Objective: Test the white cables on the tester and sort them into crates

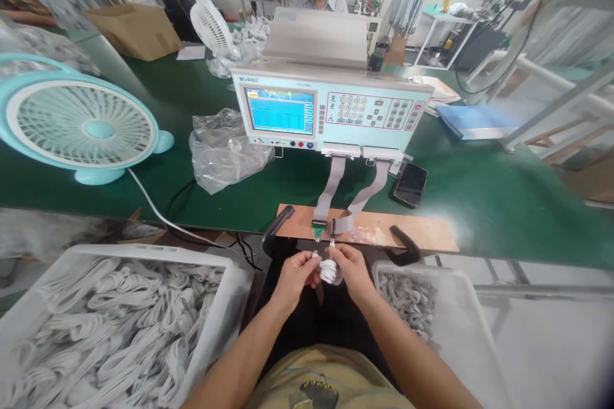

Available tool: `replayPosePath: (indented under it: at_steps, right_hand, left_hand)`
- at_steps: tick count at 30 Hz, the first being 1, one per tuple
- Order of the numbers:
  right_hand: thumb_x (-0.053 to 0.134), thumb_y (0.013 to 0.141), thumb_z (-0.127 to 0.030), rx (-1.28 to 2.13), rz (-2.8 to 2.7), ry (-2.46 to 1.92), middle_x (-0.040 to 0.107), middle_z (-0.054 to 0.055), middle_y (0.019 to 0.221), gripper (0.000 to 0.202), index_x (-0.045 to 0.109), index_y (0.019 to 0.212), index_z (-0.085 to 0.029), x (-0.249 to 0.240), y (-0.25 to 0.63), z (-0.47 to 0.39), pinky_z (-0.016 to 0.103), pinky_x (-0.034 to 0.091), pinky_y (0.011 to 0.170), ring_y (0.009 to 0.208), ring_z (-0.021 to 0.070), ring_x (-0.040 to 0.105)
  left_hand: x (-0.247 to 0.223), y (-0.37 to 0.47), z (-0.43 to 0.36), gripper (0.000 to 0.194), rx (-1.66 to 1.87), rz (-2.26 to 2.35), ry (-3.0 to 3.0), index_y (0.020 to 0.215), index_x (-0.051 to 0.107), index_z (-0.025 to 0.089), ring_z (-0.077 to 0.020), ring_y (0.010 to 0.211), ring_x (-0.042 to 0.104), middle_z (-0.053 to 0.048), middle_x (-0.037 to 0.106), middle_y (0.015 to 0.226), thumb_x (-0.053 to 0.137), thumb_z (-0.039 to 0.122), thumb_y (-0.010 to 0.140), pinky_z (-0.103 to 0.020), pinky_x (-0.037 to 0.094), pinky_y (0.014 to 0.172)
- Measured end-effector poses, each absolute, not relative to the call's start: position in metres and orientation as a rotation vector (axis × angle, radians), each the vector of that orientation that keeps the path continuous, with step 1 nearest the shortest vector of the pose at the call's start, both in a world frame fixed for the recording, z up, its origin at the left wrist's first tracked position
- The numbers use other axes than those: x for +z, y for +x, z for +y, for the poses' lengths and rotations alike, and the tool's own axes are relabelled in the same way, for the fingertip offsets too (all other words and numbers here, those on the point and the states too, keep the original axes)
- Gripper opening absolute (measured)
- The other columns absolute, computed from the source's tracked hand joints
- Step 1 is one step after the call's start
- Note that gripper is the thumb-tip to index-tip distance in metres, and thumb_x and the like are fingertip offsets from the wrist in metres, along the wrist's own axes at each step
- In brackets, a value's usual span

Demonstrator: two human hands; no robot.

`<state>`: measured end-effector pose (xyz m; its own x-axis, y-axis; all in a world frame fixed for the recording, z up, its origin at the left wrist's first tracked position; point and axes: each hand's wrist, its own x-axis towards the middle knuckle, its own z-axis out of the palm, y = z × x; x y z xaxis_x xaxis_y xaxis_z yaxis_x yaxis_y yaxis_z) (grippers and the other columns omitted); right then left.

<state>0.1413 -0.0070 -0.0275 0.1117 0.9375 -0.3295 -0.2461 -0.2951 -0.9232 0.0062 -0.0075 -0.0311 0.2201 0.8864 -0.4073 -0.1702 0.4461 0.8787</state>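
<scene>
A coiled white cable (pixel 329 271) hangs between my two hands, just below the edge of a wooden board (pixel 432 234). My left hand (pixel 298 273) pinches one white connector end of it, a little below the small green circuit board (pixel 318 231). My right hand (pixel 351 268) is closed on the other connector end, which is at the dark plug of the right grey ribbon cable (pixel 369 192); whether it is fully seated cannot be made out. Both ribbon cables run up to the tester (pixel 330 108), whose blue screen is lit.
Bins of coiled white cables stand at the left (pixel 192 254) and right (pixel 460 275). Black clamps (pixel 278 230) hold the board. A phone (pixel 410 185), plastic bag (pixel 225 150), teal fan (pixel 81 124) and blue folder (pixel 474 121) lie around the tester. A person sits behind it.
</scene>
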Motion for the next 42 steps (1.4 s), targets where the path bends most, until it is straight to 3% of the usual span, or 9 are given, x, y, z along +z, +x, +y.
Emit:
replayPosePath:
  at_steps: [5,11,17,22,30,38,42]
  right_hand:
    - [0.071,0.06,-0.042,1.483,-0.569,-1.265,0.056,-0.001,0.052,0.029,0.065,0.065,-0.014,-0.03,0.138,-0.003,0.023,0.033,0.047,0.046,0.0093,0.045]
    - [0.07,0.063,-0.041,1.545,-0.692,-1.28,0.061,0.002,0.061,0.028,0.067,0.069,-0.014,-0.03,0.147,-0.001,0.024,0.038,0.054,0.053,0.011,0.05]
    - [0.069,0.065,-0.043,1.533,-0.748,-1.304,0.062,0.002,0.063,0.029,0.068,0.071,-0.014,-0.032,0.15,0.0,0.024,0.038,0.055,0.054,0.0117,0.05]
    - [0.069,0.064,-0.042,1.539,-0.739,-1.308,0.063,0.003,0.064,0.028,0.069,0.074,-0.015,-0.03,0.15,0.0,0.024,0.038,0.056,0.057,0.0133,0.051]
    - [0.068,0.066,-0.042,1.587,-0.757,-1.239,0.065,0.003,0.066,0.027,0.069,0.073,-0.016,-0.03,0.15,0.0,0.026,0.04,0.059,0.059,0.0135,0.053]
    - [0.073,0.06,-0.039,1.559,-0.691,-1.29,0.066,0.004,0.067,0.027,0.071,0.074,-0.016,-0.028,0.149,0.001,0.027,0.043,0.061,0.06,0.015,0.056]
    - [0.075,0.054,-0.04,1.459,-0.722,-1.412,0.068,0.006,0.072,0.029,0.071,0.072,-0.017,-0.029,0.15,-0.001,0.03,0.046,0.064,0.068,0.0193,0.06]
  left_hand:
    - [-0.022,-0.002,0.002,0.033,0.739,1.093,1.15,0.064,0.055,0.014,-0.009,0.044,0.046,0.001,0.053,0.053,0.05,0.044,0.078,-0.019,0.034,0.043]
    - [-0.031,0.007,0.008,0.032,0.987,1.148,1.288,0.061,0.052,0.014,-0.0114,0.062,0.046,0.0,0.051,0.063,0.046,0.038,0.081,-0.021,0.037,0.06]
    - [-0.041,0.015,0.008,0.032,1.057,1.169,1.139,0.058,0.053,0.014,-0.0106,0.057,0.043,0.002,0.047,0.057,0.051,0.038,0.078,-0.021,0.035,0.058]
    - [-0.042,0.027,0.004,0.028,1.16,1.139,0.855,0.068,0.06,0.013,-0.0114,0.058,0.047,0.0,0.052,0.06,0.054,0.038,0.076,-0.022,0.037,0.057]
    - [-0.041,0.042,-0.007,0.03,1.296,1.103,0.678,0.065,0.053,0.014,-0.0077,0.052,0.042,0.003,0.046,0.058,0.058,0.041,0.074,-0.02,0.035,0.052]
    - [-0.051,0.051,0.001,0.034,1.298,1.226,0.744,0.057,0.046,0.015,-0.0085,0.051,0.04,0.004,0.041,0.053,0.055,0.043,0.075,-0.021,0.033,0.051]
    - [-0.02,0.023,-0.007,0.027,1.181,1.344,1.123,0.065,0.057,0.015,-0.013,0.061,0.05,0.0,0.053,0.061,0.052,0.038,0.077,-0.023,0.04,0.058]
